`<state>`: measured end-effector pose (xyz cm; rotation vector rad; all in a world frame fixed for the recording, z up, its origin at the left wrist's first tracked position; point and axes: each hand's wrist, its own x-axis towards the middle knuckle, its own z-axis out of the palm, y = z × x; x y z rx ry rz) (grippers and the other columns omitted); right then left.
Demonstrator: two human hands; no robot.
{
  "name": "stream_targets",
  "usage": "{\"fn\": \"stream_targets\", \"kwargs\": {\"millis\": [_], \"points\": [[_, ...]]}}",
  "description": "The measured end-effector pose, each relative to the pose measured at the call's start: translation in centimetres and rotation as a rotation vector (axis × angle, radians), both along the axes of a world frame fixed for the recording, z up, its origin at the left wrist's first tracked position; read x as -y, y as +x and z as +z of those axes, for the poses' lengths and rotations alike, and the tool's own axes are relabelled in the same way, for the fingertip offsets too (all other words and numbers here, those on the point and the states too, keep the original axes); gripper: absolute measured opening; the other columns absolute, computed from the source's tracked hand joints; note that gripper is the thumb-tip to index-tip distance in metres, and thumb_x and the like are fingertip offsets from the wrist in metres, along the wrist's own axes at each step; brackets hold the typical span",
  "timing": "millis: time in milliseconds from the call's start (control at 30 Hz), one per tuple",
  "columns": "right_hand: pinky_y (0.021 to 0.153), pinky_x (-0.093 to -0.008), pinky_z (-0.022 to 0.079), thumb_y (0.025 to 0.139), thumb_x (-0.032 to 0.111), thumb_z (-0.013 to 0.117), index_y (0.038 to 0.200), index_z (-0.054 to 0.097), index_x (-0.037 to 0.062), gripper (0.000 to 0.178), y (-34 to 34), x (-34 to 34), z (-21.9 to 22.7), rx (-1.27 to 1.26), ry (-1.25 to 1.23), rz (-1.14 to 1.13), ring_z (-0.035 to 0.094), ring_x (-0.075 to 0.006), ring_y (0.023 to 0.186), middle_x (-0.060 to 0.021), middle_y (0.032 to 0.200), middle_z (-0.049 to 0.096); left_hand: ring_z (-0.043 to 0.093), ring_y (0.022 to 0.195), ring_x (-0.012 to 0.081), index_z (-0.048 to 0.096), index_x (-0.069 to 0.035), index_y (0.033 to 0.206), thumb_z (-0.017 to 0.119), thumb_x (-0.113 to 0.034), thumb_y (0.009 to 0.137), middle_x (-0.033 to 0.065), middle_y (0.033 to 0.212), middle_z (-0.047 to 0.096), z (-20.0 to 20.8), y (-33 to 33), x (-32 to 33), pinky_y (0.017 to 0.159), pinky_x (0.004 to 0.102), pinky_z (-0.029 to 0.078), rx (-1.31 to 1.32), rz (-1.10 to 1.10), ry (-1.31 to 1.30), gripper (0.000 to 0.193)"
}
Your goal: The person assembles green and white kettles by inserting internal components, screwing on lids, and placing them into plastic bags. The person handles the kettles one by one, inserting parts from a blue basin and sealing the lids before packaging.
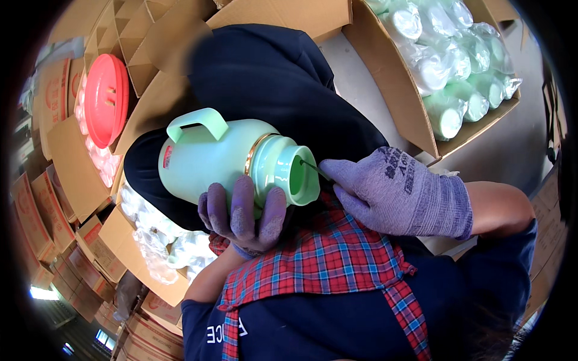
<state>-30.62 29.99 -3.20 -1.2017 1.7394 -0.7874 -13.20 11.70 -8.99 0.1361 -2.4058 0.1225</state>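
A pale green vacuum jug [208, 159] with a loop handle and a gold ring round its neck lies tilted on its side across my lap, mouth toward the right. My left hand [245, 213], in a purple-grey knit glove, cradles it from below with the fingers curled against its body and neck. In a matching glove, my right hand [400, 192] pinches a thin dark rod [316, 169] between thumb and forefinger. The rod's tip reaches into the jug's open mouth; whether it touches the inner wall I cannot tell.
An open carton [394, 78] at the upper right holds several pale green jugs in clear plastic. A red round plastic basin or lid [106, 101] stands by divided cardboard [141, 45] at the left. Clear-bagged items [153, 231] fill a box beside my left arm. Stacked cartons [51, 204] line the far left.
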Motion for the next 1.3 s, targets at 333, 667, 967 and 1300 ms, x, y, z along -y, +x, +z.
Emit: {"fn": "stream_targets", "kwargs": {"millis": [333,667,967,1300], "points": [[0.061,-0.0346,0.058,0.1,0.011,0.053,0.125,0.058,-0.0032,0.03,-0.9,1.1,1.5,0.325,0.097,-0.065,0.07,-0.0228,0.061,-0.0148,0.076,0.068,0.055,0.118,0.0354,0.06,-0.027,0.115,0.075,-0.051,0.085,0.0059,0.118,0.061,0.2,-0.9,0.5,0.101,0.0525,0.044,-0.048,-0.012,0.06,0.041],[0.078,-0.0359,0.052,0.084,-0.003,0.067,0.104,0.072,0.004,0.021,-8.3,-0.1,-1.3,-0.432,-0.465,-0.544,0.064,-0.029,0.094,-0.0142,0.103,0.062,0.053,0.121,0.0417,0.058,-0.006,0.126,0.08,-0.058,0.072,0.0187,0.127,0.057,8.0,-4.3,3.7,0.106,0.0593,0.039,0.351,-0.065,0.158,0.078],[0.074,-0.0288,0.052,0.091,0.0,0.067,0.105,0.065,-0.0002,0.014,-10.9,13.6,3.0,-0.216,-0.784,-0.684,0.064,-0.0158,0.082,-0.0077,0.091,0.066,0.055,0.125,0.0327,0.061,-0.007,0.124,0.083,-0.035,0.063,0.0136,0.129,0.06,14.4,-5.5,8.8,0.114,0.0593,0.035,0.595,-0.39,0.196,0.071],[0.068,-0.0296,0.054,0.091,0.015,0.069,0.102,0.067,-0.0015,0.02,-6.4,36.9,1.3,0.233,-0.673,-0.284,0.068,-0.0121,0.075,-0.0101,0.084,0.069,0.048,0.137,0.0244,0.054,-0.002,0.138,0.057,-0.015,0.09,0.0099,0.145,0.052,5.6,5.2,10.1,0.12,0.0414,0.035,0.691,-0.735,-0.162,0.05]]}}
